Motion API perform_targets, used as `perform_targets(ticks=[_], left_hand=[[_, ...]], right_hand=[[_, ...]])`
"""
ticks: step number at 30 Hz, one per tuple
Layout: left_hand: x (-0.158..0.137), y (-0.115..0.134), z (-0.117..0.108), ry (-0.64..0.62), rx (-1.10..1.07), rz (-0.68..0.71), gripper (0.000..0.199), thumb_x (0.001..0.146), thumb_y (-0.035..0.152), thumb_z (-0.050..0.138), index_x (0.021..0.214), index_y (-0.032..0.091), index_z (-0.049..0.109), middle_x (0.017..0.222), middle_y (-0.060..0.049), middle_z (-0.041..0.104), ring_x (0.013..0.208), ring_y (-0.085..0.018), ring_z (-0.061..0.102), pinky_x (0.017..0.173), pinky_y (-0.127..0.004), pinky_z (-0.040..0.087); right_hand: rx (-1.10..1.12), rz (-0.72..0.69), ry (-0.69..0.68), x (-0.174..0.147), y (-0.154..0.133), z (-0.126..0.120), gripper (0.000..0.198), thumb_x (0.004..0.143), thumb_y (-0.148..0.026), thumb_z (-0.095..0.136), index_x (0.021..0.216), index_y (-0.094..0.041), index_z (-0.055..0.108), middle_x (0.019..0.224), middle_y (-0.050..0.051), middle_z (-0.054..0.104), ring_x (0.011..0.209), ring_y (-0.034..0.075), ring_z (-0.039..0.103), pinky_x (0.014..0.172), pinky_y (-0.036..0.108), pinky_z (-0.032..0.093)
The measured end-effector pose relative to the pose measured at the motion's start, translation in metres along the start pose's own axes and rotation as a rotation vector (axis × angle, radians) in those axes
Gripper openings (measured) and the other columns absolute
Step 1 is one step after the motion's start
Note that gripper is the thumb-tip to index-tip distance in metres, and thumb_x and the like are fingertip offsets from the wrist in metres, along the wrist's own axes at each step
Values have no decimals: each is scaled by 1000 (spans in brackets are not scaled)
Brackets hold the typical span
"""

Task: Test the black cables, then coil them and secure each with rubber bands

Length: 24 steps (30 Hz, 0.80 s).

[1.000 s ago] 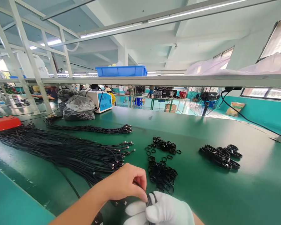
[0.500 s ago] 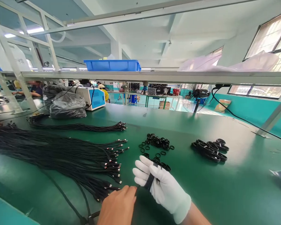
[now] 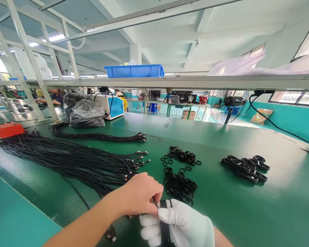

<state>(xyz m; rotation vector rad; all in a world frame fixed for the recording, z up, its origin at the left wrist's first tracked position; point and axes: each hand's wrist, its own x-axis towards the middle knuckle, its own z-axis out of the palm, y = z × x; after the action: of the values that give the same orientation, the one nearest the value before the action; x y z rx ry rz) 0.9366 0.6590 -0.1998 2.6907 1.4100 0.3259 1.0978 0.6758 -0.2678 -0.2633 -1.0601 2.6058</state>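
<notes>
My right hand (image 3: 180,223), in a white glove, is closed around a black cable (image 3: 165,224) wound into several flat loops, with the thumb pressed on top. My bare left hand (image 3: 141,193) is beside it, thumb and fingers pinching a strand of the same cable at the top of the loops. A connector plug (image 3: 111,234) hangs below my left wrist. Just beyond my gloved hand lies a pile of small black rings (image 3: 181,185), with another heap of rings (image 3: 182,156) behind it.
Many loose black cables (image 3: 74,157) spread over the green table (image 3: 208,137) at left. A stack of coiled cables (image 3: 244,168) lies at right. Further back are a red box (image 3: 7,129), a bagged bundle (image 3: 87,115), a blue-and-white machine (image 3: 113,106) and a fan (image 3: 229,103). A shelf (image 3: 185,82) spans above.
My left hand has risen from the table and come to the top of the looped cable. My gloved fingers, spread before, have curled around the loops. The view has shifted left.
</notes>
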Motion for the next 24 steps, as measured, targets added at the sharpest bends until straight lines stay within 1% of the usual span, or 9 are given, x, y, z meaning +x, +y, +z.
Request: perform_targets(ticks=[2,4,7,9,13,15,18,20,24], left_hand=[[2,-7,1,-49,-78,14,19,65,28,74,64,20,57,64,7,60,63,-11,53,63,-23,36],[0,-9,4,-11,-93,23,18,66,31,74,66,21,60,72,6,62,73,-13,55,70,-23,39],[-8,-5,12,280,-14,0,4,78,21,62,81,23,65,95,0,63,96,-19,49,87,-33,33],[-15,0,17,410,75,42,23,85,9,47,90,22,64,100,-3,61,97,-20,47,85,-35,33],[-21,5,21,258,92,131,24,88,13,41,84,19,65,86,-5,63,77,-18,48,68,-31,35],[-20,3,20,181,-142,28,19,87,19,47,78,18,64,78,-3,61,72,-16,47,66,-29,35],[-17,2,25,61,-813,-217,6,78,24,58,78,18,58,66,4,53,58,-10,44,54,-22,35],[-15,4,37,10,-1154,-277,17,75,31,60,84,19,51,60,8,45,46,-7,34,42,-18,29],[-8,15,70,174,-1583,-216,38,68,47,67,82,19,47,60,9,38,40,-3,21,34,-16,16]], right_hand=[[3,85,36,-1,3,0,41,59,-27,79,90,-7,62,75,6,60,71,16,59,71,32,40],[-50,112,107,0,6,-3,38,59,-26,76,89,-5,64,74,9,63,69,18,62,73,35,41],[-74,91,213,3,8,-10,32,63,-29,69,81,-3,66,68,12,66,61,20,63,67,37,43],[-30,89,210,4,7,-13,33,65,-30,67,81,-2,67,68,12,67,60,20,63,66,37,43],[27,106,74,1,7,-20,33,68,-29,67,85,-1,67,68,12,68,64,20,65,68,35,45],[17,109,1,-3,7,-22,33,71,-29,65,88,-1,67,71,13,70,67,21,67,67,33,46],[-20,66,-93,-6,5,-20,36,70,-32,66,90,-3,68,74,14,71,66,20,67,63,29,48],[-54,4,-135,-8,3,-16,36,67,-34,68,86,-3,70,70,13,71,63,18,66,61,26,48],[-138,-59,-144,-10,0,-13,34,61,-35,72,76,-5,71,60,9,68,54,14,62,57,23,46]])
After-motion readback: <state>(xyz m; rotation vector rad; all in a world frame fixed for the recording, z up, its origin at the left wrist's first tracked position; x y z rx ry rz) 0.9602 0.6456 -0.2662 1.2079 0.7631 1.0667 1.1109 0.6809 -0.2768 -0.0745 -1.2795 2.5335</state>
